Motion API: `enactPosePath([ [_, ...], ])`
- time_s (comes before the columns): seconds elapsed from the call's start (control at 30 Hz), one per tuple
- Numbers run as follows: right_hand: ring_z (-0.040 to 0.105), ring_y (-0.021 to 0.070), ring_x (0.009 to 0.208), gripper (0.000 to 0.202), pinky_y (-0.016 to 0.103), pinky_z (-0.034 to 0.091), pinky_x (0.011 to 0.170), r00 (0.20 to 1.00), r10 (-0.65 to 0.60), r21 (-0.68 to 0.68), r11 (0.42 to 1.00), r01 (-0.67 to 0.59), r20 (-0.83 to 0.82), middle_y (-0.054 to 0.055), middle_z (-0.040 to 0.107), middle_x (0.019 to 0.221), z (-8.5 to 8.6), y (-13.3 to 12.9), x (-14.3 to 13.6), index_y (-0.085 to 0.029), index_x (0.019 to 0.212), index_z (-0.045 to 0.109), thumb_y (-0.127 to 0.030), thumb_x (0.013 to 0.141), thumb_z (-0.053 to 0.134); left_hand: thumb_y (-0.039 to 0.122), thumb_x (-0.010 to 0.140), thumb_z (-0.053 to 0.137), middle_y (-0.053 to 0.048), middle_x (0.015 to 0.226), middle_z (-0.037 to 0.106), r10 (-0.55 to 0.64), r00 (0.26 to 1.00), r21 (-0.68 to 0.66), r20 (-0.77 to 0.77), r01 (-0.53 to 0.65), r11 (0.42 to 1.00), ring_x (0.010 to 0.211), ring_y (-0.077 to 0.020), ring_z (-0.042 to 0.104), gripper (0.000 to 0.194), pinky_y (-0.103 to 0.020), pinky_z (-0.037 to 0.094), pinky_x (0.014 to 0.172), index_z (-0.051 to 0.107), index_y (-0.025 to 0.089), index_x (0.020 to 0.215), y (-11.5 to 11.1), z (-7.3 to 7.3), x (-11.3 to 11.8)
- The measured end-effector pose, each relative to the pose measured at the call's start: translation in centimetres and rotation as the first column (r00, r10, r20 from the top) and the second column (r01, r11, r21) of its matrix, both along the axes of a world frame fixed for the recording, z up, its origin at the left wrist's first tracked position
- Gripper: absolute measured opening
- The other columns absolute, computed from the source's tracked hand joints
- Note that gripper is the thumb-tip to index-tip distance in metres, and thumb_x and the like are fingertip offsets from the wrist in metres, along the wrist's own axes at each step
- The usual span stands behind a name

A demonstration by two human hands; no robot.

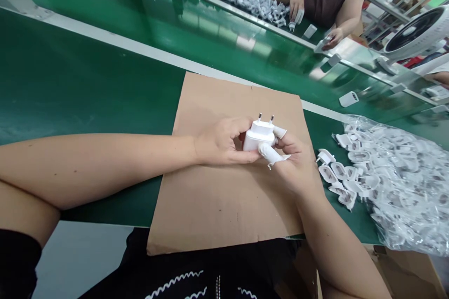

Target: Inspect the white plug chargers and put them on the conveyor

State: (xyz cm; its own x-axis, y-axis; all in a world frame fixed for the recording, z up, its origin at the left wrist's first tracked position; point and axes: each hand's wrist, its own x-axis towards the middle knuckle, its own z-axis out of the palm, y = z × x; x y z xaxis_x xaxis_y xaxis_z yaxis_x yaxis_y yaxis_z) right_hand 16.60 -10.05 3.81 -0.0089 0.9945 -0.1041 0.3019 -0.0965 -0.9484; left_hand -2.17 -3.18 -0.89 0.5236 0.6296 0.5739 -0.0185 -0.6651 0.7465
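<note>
Between my two hands is a white plug-in charger [259, 138], its two metal pins pointing up and away from me. My left hand [226, 140] grips its left side with thumb and fingers. On the other side my right hand [289, 152] pinches it; white wrapping covers the thumb and a finger of this hand. Both hands are above a brown cardboard sheet [210, 205]. Just right of my right hand lie several loose white plug covers [329, 173] with pins, spilling from a clear plastic bag [414, 187] full of similar pieces.
A green belt [224, 37] with white chargers, such as one charger [349, 99], runs beyond the cardboard. Across it a co-worker's hands [333, 39] handle white parts near a heap of pieces [245, 0]. A fan [417, 30] stands at upper right; a cardboard box [407, 271] is below the table.
</note>
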Motion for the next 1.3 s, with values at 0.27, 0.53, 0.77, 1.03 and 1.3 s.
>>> enactPosePath([
  [0.27,0.073,0.0242,0.089,0.05,0.042,0.06,0.079,0.997,0.055,-0.009,0.998,-0.056,-0.054,0.006,0.076,0.1,-0.5,0.0,0.1,-0.026,0.133,0.069,-0.046,0.087,0.075,0.033,0.082,0.077,-0.003,0.08,0.069,-0.119,0.991,-0.056,0.064,0.122,0.991,0.067,-0.014,0.063,0.023,-0.026,0.047,0.061,0.063,0.017,0.09,0.1,0.6,-0.3],
  [0.53,0.059,0.0158,0.069,0.039,0.03,0.049,0.064,0.975,0.039,0.125,0.99,-0.067,0.217,-0.001,0.068,0.076,0.0,0.1,-0.1,-0.025,0.119,0.077,-0.041,0.083,0.076,0.051,0.096,0.06,-0.003,0.073,0.063,-0.167,0.985,-0.429,0.036,0.166,0.888,0.066,-0.0138,0.057,0.04,-0.026,0.044,0.059,0.063,0.015,0.078,0.6,1.6,-0.7],
  [0.77,0.054,0.0134,0.06,0.027,0.027,0.041,0.057,0.918,0.089,0.146,0.977,-0.157,0.386,-0.001,0.06,0.064,0.2,0.1,-0.3,-0.02,0.073,0.068,-0.045,0.084,0.073,0.044,0.086,0.072,-0.001,0.066,0.062,-0.202,0.979,-0.671,-0.004,0.147,0.727,0.058,-0.0108,0.055,0.036,-0.022,0.04,0.051,0.062,0.015,0.067,0.9,2.6,-0.4],
  [1.03,0.053,0.0133,0.057,0.041,0.027,0.035,0.054,0.857,0.046,0.248,0.948,-0.2,0.513,0.0,0.063,0.061,-1.1,0.3,0.4,-0.021,0.061,0.051,-0.047,0.085,0.073,0.062,0.085,0.074,0.001,0.064,0.058,-0.157,0.986,-0.648,-0.054,0.085,0.757,0.056,-0.0083,0.049,0.052,-0.021,0.036,0.051,0.054,0.017,0.068,0.5,2.2,-0.2],
  [1.3,0.072,0.0245,0.091,0.035,0.037,0.053,0.081,0.928,0.061,0.112,0.988,-0.109,0.366,0.008,0.079,0.105,0.6,1.8,2.7,-0.024,0.116,0.074,-0.047,0.09,0.07,0.058,0.083,0.079,-0.008,0.102,0.073,-0.273,0.961,-0.739,0.04,0.212,0.64,0.092,-0.0187,0.068,0.05,-0.033,0.056,0.085,0.068,0.015,0.106,1.3,1.9,-0.2],
])
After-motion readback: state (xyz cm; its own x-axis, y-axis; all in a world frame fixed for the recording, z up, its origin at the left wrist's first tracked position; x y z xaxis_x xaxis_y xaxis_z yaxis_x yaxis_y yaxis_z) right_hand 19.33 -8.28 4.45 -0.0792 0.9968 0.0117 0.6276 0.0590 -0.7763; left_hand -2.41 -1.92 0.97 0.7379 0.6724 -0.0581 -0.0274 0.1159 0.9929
